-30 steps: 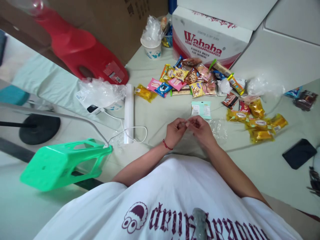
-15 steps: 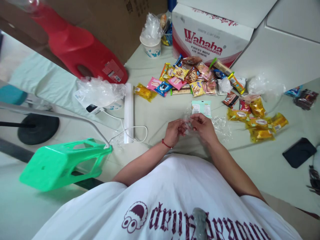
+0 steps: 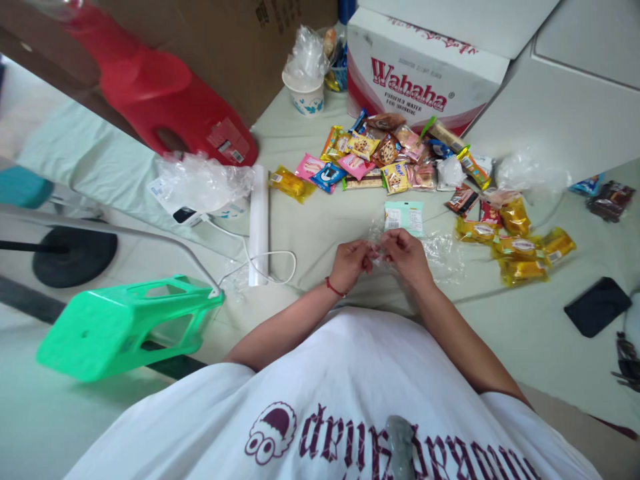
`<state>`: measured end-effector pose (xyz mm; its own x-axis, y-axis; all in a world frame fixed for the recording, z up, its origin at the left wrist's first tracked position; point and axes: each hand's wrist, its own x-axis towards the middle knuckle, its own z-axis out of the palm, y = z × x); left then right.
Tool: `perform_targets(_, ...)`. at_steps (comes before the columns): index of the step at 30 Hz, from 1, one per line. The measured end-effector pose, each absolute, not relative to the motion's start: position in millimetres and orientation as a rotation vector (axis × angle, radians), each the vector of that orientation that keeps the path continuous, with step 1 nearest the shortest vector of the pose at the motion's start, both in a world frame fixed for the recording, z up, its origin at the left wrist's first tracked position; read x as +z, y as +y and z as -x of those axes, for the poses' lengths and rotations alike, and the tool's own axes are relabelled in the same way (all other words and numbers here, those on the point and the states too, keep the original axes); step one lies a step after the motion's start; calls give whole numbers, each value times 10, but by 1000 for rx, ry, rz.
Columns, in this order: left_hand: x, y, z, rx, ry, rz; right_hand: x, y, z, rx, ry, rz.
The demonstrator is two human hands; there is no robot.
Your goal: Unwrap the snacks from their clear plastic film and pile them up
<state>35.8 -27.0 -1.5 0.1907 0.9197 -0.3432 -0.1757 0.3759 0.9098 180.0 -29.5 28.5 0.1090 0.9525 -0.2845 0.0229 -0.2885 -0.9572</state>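
Observation:
My left hand [image 3: 350, 264] and my right hand [image 3: 406, 255] meet over the pale sheet, fingers pinched on a clear plastic bag [image 3: 435, 248] that trails off to the right of them. A red string circles my left wrist. Just beyond my fingers lies a mint-green snack packet [image 3: 403, 217]. Farther back a heap of colourful snack packets [image 3: 380, 157] is spread out, and several yellow packets [image 3: 520, 250] lie to the right.
A white Wahaha carton [image 3: 417, 80] stands at the back beside a paper cup [image 3: 307, 97]. A red plastic stool [image 3: 165, 107] and a green stool [image 3: 125, 327] lie at left. A white cable [image 3: 265, 263], crumpled plastic [image 3: 200, 183] and a black phone [image 3: 597, 307] are nearby.
My hands have lifted the clear bag slightly and shifted a little away from me; the plastic now shows bunched between my fingers. Everything else stays put.

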Motion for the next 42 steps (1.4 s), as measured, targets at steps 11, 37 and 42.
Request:
perform_targets(11,57,-318,-330,873,1140,-1111,200,-281,-1834,1160,-1115,1592)
perform_targets(37,74,-272,-322,956,1129,-622,233,-836,-2027,830,-774,1512)
perform_targets(42,63,-402,-41,1027,1191,-615,214,-1613,-2467,881,-692,1679)
